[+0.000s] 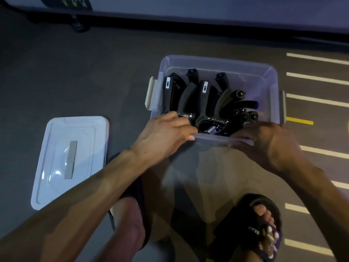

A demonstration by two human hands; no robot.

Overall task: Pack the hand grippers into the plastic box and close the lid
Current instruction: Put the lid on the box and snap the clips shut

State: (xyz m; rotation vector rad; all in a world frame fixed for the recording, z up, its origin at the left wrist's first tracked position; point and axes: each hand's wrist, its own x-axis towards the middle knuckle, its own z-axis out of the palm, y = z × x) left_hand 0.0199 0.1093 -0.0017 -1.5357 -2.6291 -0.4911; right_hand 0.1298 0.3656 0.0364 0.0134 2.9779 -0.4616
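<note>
Your left hand (166, 133) and right hand (264, 142) each hold the near rim of the clear plastic box (272, 87) at frame centre, fingers curled over its edge. The black hand grippers (205, 99) lie heaped inside it (handles crossing). The lid (56, 140) rests flat on the floor at lower left, apart from the box

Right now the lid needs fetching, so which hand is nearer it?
Left. The left hand holds the box rim nearest the lid; the right hand is further away.

Single head-worn view, looking steeply down, close over hands (217, 137), facing floor (75, 72)
</note>
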